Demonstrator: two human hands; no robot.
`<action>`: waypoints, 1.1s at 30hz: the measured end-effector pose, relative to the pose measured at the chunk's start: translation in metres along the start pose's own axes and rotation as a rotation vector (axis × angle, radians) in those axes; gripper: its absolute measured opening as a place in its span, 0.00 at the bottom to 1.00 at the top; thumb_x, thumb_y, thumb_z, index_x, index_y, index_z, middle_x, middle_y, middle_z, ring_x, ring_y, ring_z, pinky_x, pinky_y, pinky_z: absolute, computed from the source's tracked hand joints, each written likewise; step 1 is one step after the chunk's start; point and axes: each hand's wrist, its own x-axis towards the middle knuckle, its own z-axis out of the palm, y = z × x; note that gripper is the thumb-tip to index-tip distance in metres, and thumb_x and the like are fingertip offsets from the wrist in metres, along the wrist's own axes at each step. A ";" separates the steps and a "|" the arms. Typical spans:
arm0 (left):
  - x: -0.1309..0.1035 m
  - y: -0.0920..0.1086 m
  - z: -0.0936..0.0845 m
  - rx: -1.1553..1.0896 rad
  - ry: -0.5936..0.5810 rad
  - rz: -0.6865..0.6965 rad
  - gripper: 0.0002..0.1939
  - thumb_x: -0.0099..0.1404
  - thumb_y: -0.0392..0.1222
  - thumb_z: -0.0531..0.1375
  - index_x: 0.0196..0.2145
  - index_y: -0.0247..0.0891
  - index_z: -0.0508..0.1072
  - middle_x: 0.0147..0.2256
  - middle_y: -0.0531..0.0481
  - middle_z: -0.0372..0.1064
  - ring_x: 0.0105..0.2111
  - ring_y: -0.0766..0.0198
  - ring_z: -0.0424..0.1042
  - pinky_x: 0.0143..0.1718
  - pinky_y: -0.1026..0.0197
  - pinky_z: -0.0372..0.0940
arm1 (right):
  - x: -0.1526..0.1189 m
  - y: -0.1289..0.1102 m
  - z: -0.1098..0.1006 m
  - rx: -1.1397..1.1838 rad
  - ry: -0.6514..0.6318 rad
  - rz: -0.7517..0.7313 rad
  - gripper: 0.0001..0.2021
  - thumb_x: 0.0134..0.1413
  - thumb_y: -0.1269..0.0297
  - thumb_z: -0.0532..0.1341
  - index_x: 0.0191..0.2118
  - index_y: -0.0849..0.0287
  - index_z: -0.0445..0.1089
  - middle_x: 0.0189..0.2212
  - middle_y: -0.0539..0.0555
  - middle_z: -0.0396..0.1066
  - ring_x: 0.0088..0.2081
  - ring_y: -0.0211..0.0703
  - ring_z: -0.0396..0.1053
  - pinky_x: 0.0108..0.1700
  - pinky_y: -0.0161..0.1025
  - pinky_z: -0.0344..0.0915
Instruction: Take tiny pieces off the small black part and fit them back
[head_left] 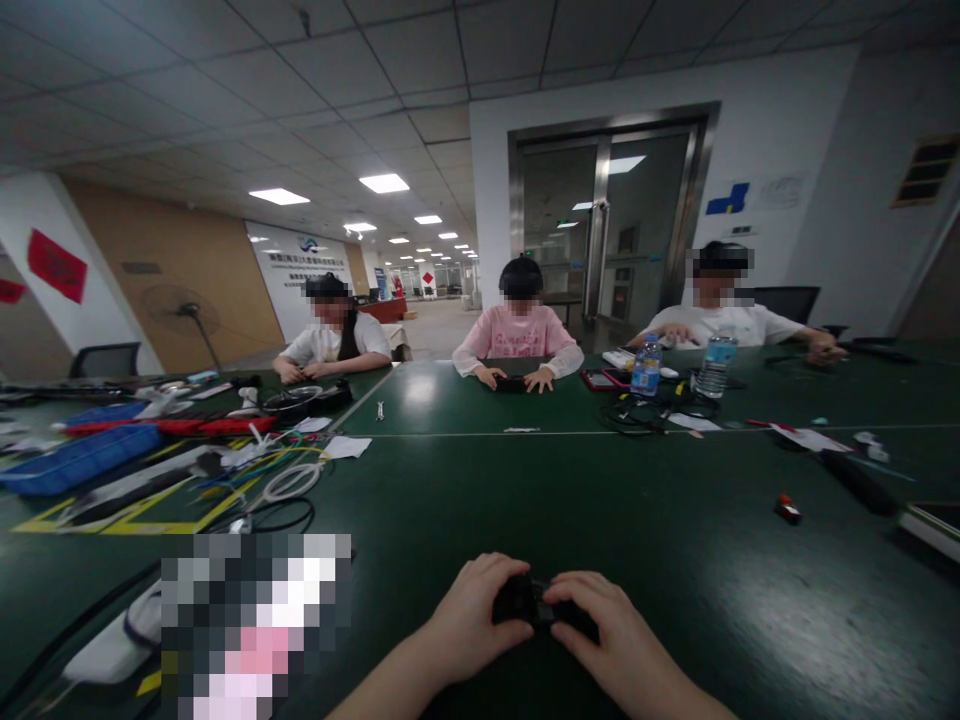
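Observation:
On the near part of the green table, a small dark black object (538, 603) lies between my two hands, its exact kind too dark to make out. My left hand (478, 612) grips its left end, thumb in front and fingers behind. From the other side my right hand (600, 622) closes on its right end, with the thumb and fingertips near its middle. The fingertips of the two hands almost meet over it. Much of the object is hidden under my fingers.
Left on the green table (420, 500) are a blue tray (82, 458), coiled cables (292, 482) and a white power strip (112, 640). A small red item (788, 508) lies right. Across sit three people beyond two water bottles (646, 367). A blurred patch covers the lower left.

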 end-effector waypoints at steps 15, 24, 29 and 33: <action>0.001 0.001 -0.001 0.012 0.012 -0.001 0.25 0.51 0.39 0.64 0.47 0.44 0.65 0.46 0.50 0.65 0.46 0.58 0.63 0.48 0.57 0.57 | 0.001 0.001 0.000 0.006 0.003 0.005 0.10 0.49 0.65 0.60 0.39 0.47 0.70 0.44 0.49 0.70 0.48 0.47 0.65 0.50 0.45 0.59; -0.004 0.011 -0.005 -0.050 -0.005 -0.030 0.22 0.55 0.40 0.60 0.48 0.43 0.63 0.46 0.48 0.65 0.45 0.57 0.63 0.47 0.56 0.58 | -0.001 0.004 0.001 0.094 0.027 -0.033 0.12 0.47 0.63 0.62 0.40 0.48 0.70 0.44 0.50 0.69 0.47 0.48 0.65 0.50 0.45 0.60; -0.007 0.011 -0.006 -0.131 -0.008 -0.010 0.22 0.57 0.42 0.58 0.50 0.44 0.61 0.46 0.48 0.65 0.45 0.57 0.64 0.47 0.55 0.59 | -0.001 0.005 0.002 0.170 0.045 -0.050 0.10 0.50 0.62 0.60 0.40 0.48 0.70 0.44 0.50 0.68 0.47 0.47 0.65 0.50 0.44 0.61; -0.005 0.006 -0.004 -0.223 -0.017 -0.022 0.30 0.53 0.42 0.63 0.53 0.44 0.58 0.48 0.46 0.64 0.47 0.56 0.64 0.49 0.53 0.59 | -0.001 0.004 0.002 0.188 0.064 -0.061 0.09 0.51 0.61 0.60 0.40 0.49 0.70 0.44 0.51 0.68 0.48 0.48 0.65 0.51 0.44 0.61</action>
